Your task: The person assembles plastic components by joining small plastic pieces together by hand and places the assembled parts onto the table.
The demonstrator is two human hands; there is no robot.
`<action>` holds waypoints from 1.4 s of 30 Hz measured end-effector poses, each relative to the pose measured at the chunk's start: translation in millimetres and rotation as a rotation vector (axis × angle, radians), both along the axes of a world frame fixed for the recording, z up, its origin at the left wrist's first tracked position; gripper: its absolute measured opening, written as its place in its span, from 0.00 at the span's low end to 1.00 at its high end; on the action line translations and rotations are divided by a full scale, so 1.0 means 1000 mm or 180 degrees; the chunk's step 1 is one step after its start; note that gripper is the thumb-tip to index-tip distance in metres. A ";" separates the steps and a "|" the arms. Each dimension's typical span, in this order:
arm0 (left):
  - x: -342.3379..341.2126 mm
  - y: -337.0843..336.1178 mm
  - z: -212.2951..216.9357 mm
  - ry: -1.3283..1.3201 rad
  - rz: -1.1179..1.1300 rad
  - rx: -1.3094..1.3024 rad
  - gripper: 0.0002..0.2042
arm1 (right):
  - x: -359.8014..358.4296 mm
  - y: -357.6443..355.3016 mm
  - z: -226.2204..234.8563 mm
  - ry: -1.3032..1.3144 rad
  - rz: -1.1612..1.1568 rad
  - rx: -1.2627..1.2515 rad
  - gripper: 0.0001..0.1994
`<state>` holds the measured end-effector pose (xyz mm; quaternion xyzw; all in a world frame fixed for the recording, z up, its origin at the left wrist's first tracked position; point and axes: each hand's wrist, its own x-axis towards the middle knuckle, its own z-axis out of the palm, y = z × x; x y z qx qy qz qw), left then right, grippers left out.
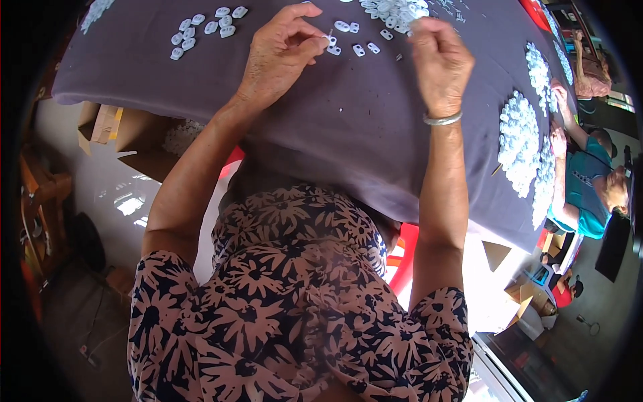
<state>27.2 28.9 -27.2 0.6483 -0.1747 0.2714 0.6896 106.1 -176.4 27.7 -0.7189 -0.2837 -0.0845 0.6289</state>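
My left hand [284,57] is closed in a pinch at the table's far side. Between thumb and fingertips it holds a small white plastic piece [330,41] with a thin metal pin sticking up. Just below that lies another white piece [335,50], and a pair of two-holed white pieces [366,49] sits to the right. My right hand [442,63], with a bangle on the wrist, hovers blurred over the cloth, fingers curled together; what they hold, if anything, cannot be made out. Past it is a heap of white pieces [395,12].
Oval white pieces [189,37] lie in a loose group at the left of the dark tablecloth [335,134]. Larger white heaps [519,144] cover the right side, where a co-worker in teal [583,181] reaches in. An open cardboard box [144,144] stands under the left edge.
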 end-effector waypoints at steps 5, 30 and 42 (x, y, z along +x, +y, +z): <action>-0.020 -0.006 0.022 0.1415 0.0558 0.0259 0.12 | 0.021 -0.033 0.004 -0.0447 -0.0573 -0.1049 0.05; -0.023 -0.011 0.025 0.1315 0.0508 0.0164 0.15 | 0.014 -0.034 0.013 0.0061 0.0443 -0.2507 0.04; -0.022 -0.011 0.026 0.1359 0.0610 0.0224 0.15 | 0.023 -0.041 0.009 0.0593 0.0550 -0.1148 0.04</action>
